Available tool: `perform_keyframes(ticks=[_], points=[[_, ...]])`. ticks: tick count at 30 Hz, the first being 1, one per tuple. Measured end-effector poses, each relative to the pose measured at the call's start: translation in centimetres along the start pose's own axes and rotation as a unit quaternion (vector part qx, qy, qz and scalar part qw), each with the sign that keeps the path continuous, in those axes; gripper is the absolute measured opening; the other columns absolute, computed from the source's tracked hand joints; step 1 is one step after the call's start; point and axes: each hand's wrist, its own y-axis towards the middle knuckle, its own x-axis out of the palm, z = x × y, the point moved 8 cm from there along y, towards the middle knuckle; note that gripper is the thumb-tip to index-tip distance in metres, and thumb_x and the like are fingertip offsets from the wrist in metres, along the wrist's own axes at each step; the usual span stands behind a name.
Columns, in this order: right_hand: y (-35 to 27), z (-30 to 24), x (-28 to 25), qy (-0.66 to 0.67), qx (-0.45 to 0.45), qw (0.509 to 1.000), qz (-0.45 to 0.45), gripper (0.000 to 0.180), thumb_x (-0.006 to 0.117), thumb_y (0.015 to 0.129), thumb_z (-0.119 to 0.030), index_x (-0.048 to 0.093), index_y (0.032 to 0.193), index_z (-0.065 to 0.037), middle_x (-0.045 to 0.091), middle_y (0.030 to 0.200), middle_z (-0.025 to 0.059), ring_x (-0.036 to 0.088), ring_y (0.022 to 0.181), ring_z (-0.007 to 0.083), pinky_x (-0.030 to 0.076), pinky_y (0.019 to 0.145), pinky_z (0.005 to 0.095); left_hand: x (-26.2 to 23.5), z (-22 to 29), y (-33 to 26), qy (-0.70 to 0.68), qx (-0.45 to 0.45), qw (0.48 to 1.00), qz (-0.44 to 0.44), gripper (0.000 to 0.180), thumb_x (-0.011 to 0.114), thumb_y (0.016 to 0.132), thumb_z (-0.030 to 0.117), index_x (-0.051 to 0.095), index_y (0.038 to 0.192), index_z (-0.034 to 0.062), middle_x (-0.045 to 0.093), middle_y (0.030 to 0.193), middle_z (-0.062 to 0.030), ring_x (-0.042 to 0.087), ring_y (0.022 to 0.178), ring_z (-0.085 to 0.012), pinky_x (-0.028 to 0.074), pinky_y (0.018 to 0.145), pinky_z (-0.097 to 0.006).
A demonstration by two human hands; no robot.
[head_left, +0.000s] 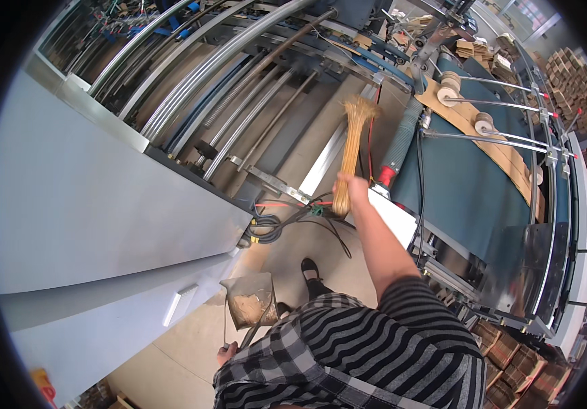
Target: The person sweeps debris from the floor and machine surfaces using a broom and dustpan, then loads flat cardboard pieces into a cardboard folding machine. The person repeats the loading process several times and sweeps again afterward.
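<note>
My right hand (354, 191) is closed around the handle end of a straw hand broom (352, 146). The broom points away from me, its frayed bristles (360, 107) over the gap between the roller frame and the green conveyor belt. Low on my left side, my left hand (226, 353) is closed on the thin handle of a metal dustpan (233, 310). Pale brown scraps and dust (251, 308) lie in the pan, which hangs near my feet. My shirt partly covers the handle and the left forearm.
A machine with metal rollers (205, 75) and a grey housing (102, 198) is at left. Coiled black cables (266, 228) lie ahead of my shoe (310, 268). On the right, a green belt (453, 184) carries brown cardboard (481, 129) under small wheels. Cardboard stacks (573, 85) stand beyond.
</note>
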Motion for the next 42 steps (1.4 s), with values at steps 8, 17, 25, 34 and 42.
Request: perform_keyframes(ticks=[8,17,25,34,42], points=[[2.3,-1.7,3.2,-0.006,0.006,1.000,-0.001,0.020,0.068,0.069,-0.007,0.057,0.078,0.007,0.058,0.063,0.0138,0.058,0.048,0.0237,0.047,0.045,0.0344,0.5,1.7,-2.8,0.079,-0.077,0.992,0.054,0.034,0.067,0.067,0.031,0.062,0.073,-0.0017,0.063,0.067,-0.0086,0.058,0.061,-0.0168,0.048,0.060,-0.031],[16.1,-7.1,-2.5,-0.054,0.050,0.997,0.025,0.025,0.068,0.071,-0.012,0.057,0.086,0.004,0.059,0.064,0.0140,0.059,0.049,0.0245,0.048,0.045,0.0361,1.9,0.6,-3.6,-0.018,-0.064,0.995,0.073,0.031,0.069,0.067,0.022,0.059,0.074,-0.0066,0.063,0.066,-0.0111,0.058,0.057,-0.0163,0.048,0.057,-0.031],[11.1,0.6,2.4,0.004,0.012,1.000,-0.008,0.019,0.065,0.073,-0.014,0.057,0.077,0.003,0.057,0.060,0.0132,0.058,0.049,0.0247,0.048,0.045,0.0381,4.3,4.1,-5.1,0.081,-0.087,0.988,0.095,0.040,0.071,0.064,0.029,0.061,0.075,-0.0080,0.064,0.069,-0.0117,0.060,0.065,-0.0156,0.048,0.062,-0.029],[-15.9,9.4,1.4,0.009,0.212,0.964,-0.160,0.018,0.060,0.080,-0.016,0.053,0.086,0.001,0.057,0.069,0.0108,0.058,0.056,0.0217,0.048,0.050,0.0342,4.2,0.3,-4.8,-0.007,-0.027,0.999,0.026,0.037,0.069,0.066,0.028,0.060,0.074,-0.0062,0.064,0.068,-0.0102,0.059,0.062,-0.0164,0.048,0.060,-0.030],[-32.6,8.6,-1.4,0.062,0.292,0.903,-0.310,0.025,0.059,0.083,-0.023,0.054,0.096,-0.002,0.057,0.077,0.0077,0.057,0.063,0.0177,0.048,0.058,0.0294,1.5,-7.1,-4.8,-0.080,0.010,0.995,0.053,0.034,0.070,0.068,0.026,0.060,0.077,-0.0048,0.064,0.068,-0.0106,0.059,0.059,-0.0165,0.048,0.058,-0.031]])
